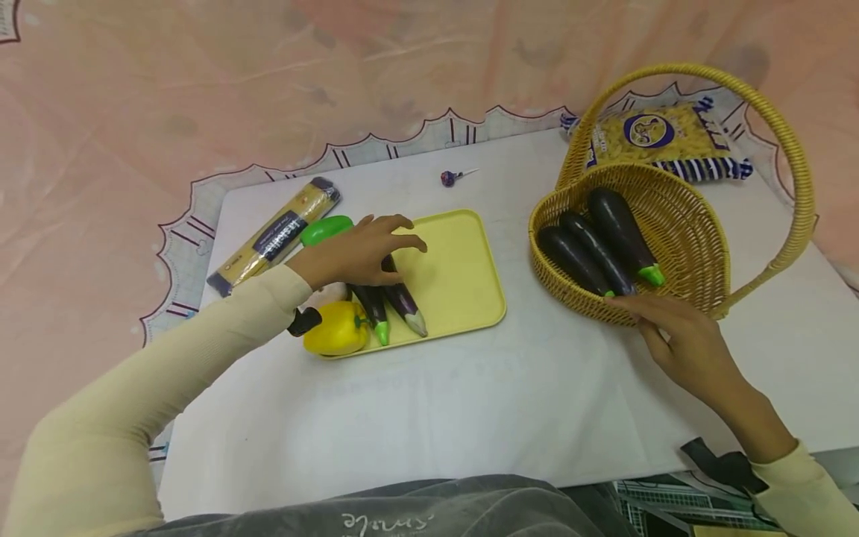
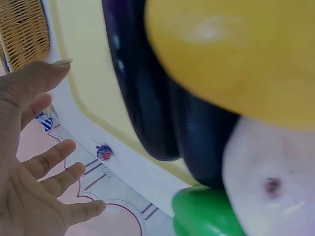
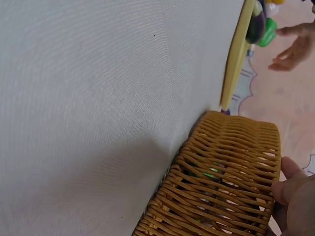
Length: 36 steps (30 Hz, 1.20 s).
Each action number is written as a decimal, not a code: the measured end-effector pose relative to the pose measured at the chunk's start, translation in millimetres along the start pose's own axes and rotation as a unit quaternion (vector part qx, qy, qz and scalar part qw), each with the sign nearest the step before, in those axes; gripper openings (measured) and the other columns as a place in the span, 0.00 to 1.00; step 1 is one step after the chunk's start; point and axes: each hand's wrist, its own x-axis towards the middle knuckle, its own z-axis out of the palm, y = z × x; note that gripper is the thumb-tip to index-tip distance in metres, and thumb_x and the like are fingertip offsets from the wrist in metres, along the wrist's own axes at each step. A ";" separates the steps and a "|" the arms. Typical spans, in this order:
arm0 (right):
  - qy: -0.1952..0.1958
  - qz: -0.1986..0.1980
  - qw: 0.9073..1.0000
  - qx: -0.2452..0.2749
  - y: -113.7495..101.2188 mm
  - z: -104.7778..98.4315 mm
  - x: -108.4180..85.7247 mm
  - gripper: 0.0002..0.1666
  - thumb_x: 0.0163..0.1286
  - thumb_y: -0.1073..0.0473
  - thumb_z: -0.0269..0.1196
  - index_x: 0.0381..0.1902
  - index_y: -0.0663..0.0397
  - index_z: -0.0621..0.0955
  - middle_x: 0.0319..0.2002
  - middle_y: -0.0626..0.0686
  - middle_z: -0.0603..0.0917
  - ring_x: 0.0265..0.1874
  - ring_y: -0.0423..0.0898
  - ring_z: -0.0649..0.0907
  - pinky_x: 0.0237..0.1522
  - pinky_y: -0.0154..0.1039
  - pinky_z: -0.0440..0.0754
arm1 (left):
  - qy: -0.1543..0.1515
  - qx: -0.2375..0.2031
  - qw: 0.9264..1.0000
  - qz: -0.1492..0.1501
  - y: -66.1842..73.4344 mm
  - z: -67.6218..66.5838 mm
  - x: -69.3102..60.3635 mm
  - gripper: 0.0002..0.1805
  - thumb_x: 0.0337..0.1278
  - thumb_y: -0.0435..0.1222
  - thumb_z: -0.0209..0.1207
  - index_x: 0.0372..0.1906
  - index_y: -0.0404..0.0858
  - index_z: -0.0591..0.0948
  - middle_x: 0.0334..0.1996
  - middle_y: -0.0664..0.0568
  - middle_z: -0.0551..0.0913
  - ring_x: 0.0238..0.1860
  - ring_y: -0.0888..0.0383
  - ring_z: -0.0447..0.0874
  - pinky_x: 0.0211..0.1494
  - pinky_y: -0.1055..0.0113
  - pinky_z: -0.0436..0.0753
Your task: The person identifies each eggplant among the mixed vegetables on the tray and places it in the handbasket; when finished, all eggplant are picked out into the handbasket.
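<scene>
My left hand (image 1: 376,250) hovers over the yellow tray (image 1: 459,276) with its fingers spread, holding nothing. Beneath it lie two dark eggplants (image 1: 405,304), partly hidden by the hand in the head view. A yellow bell pepper (image 1: 335,328), a green pepper (image 1: 325,229) and a pale round vegetable (image 2: 270,167) crowd the tray's left end. At the right, my right hand (image 1: 691,347) grips the near rim of a wicker basket (image 1: 694,246). Three eggplants (image 1: 620,227) lie side by side inside it, stem ends towards me.
A spaghetti packet (image 1: 278,235) lies left of the tray. Behind the tray is a wrapped lollipop (image 1: 448,178). A pasta bag (image 1: 661,134) lies behind the basket, whose tall handle (image 1: 798,171) arches above it. White cloth (image 1: 429,418) covers the table.
</scene>
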 end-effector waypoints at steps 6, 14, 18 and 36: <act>0.002 0.001 1.000 0.000 1.1 0.0 -1.1 0.33 0.51 0.83 0.64 0.51 0.51 0.86 0.43 0.56 0.88 0.41 0.53 0.84 0.39 0.41 0.74 | -0.011 -0.019 1.000 -0.018 -5.5 6.5 -11.0 0.33 0.52 0.42 0.71 0.65 0.48 0.74 0.71 0.36 0.62 0.72 0.38 0.57 0.70 0.31 0.51; 0.005 -0.002 1.000 0.001 2.1 0.3 -1.5 0.33 0.51 0.83 0.63 0.52 0.50 0.86 0.42 0.57 0.88 0.40 0.54 0.84 0.38 0.43 0.74 | -0.033 -0.021 0.999 -0.028 -11.2 10.8 -14.0 0.35 0.51 0.41 0.72 0.66 0.47 0.74 0.71 0.35 0.61 0.72 0.38 0.56 0.70 0.31 0.51; 0.006 -0.001 1.000 0.002 2.2 0.3 -1.7 0.33 0.51 0.83 0.64 0.52 0.50 0.85 0.43 0.57 0.88 0.40 0.54 0.84 0.38 0.43 0.75 | -0.064 -0.016 0.997 -0.028 -15.4 14.0 -10.0 0.34 0.52 0.40 0.71 0.66 0.47 0.73 0.72 0.35 0.60 0.74 0.38 0.52 0.69 0.30 0.50; 0.013 -0.012 1.000 0.012 4.0 2.1 -0.5 0.32 0.52 0.81 0.64 0.53 0.50 0.85 0.42 0.57 0.88 0.40 0.54 0.85 0.38 0.44 0.74 | -0.117 -0.028 0.993 -0.017 -21.3 21.2 5.3 0.30 0.51 0.38 0.69 0.62 0.47 0.76 0.64 0.38 0.68 0.67 0.38 0.62 0.67 0.40 0.62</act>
